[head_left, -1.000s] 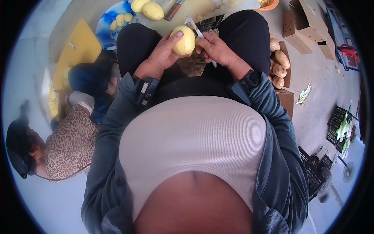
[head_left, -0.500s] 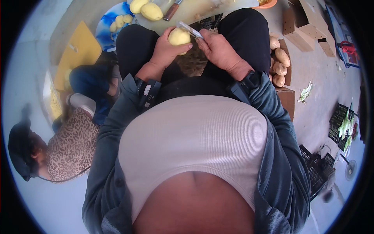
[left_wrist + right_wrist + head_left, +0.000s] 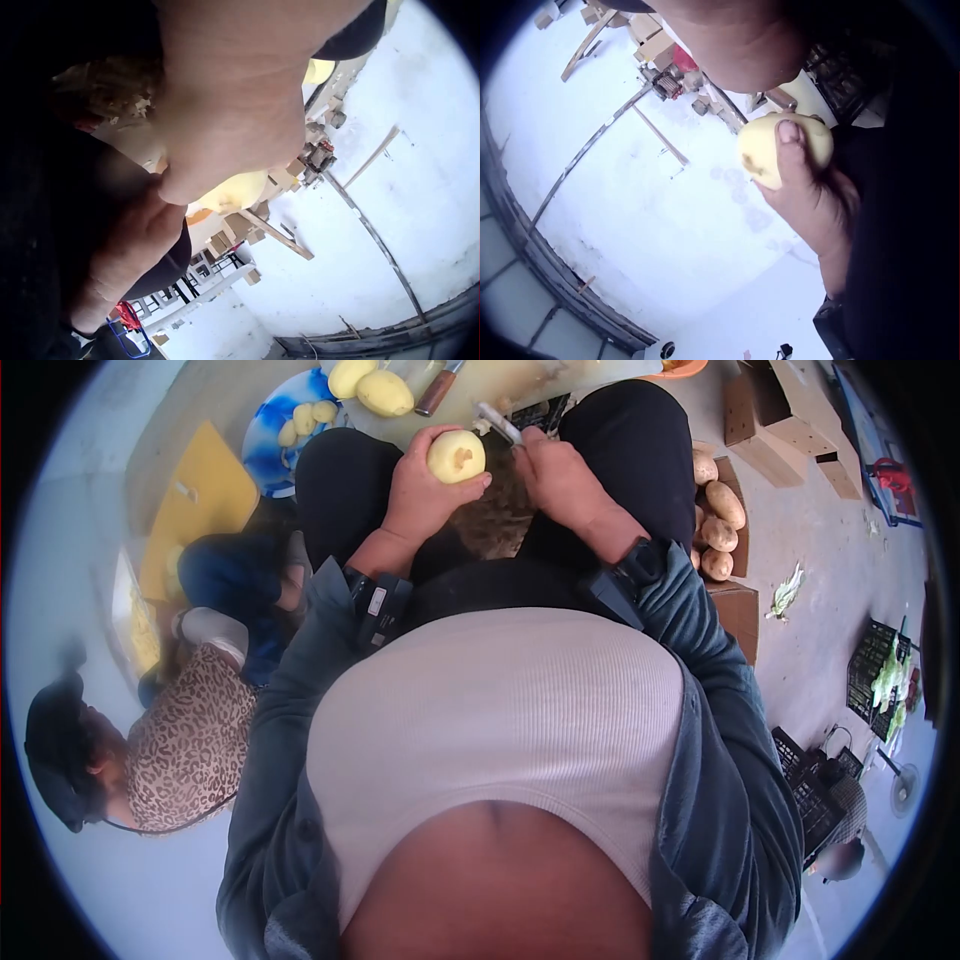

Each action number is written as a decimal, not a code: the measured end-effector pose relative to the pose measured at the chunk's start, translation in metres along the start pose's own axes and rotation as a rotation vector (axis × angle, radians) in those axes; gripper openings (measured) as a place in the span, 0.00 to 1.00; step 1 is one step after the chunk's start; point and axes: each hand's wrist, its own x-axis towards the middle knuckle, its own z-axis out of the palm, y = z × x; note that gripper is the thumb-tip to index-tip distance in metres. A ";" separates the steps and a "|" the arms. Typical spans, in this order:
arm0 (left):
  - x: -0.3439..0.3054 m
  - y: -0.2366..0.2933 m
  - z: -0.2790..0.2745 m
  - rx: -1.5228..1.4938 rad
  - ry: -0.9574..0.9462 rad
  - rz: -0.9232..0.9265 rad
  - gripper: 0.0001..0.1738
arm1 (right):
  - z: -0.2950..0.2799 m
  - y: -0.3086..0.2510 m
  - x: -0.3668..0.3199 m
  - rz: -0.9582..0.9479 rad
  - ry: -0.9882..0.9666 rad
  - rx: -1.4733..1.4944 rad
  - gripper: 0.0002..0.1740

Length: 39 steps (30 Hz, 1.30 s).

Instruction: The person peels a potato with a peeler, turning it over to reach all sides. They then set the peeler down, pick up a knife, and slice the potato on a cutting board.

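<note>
A peeled yellow potato sits in my left hand, fingers behind it and thumb along its near side. A brown patch on it faces up in the head view, and the right wrist view also shows the potato under the left thumb. My right hand grips a light-coloured peeler, its head pointing away from me with a pale scrap at it. The peeler head is just beyond the potato, apart from it. In the left wrist view, the left hand covers much of the potato.
Two peeled potatoes and a wooden-handled knife lie on the surface ahead. A blue-and-white basin with peeled pieces stands left; unpeeled potatoes fill a box at right. Another person sits at left.
The potato has been turned, so its brown patch now faces up. The peeler lay across the potato's top half a second ago and has moved off it, away from me.
</note>
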 end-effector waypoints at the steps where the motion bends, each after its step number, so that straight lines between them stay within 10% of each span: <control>1: 0.000 -0.002 0.000 -0.033 0.028 -0.051 0.32 | -0.005 -0.005 0.000 -0.005 -0.002 -0.002 0.12; 9: 0.001 -0.020 0.006 -0.362 -0.024 -0.252 0.29 | -0.005 -0.004 -0.004 0.151 -0.024 0.483 0.12; 12: 0.004 -0.028 0.005 -0.627 -0.029 -0.422 0.24 | -0.002 -0.003 -0.004 0.026 -0.047 0.125 0.12; 25: 0.006 -0.006 -0.006 -1.304 0.023 -0.829 0.32 | -0.003 -0.001 -0.006 0.016 -0.179 0.237 0.14; 39: -0.001 -0.014 -0.012 -1.159 -0.206 -0.714 0.33 | -0.014 -0.044 -0.024 0.015 -0.197 0.458 0.25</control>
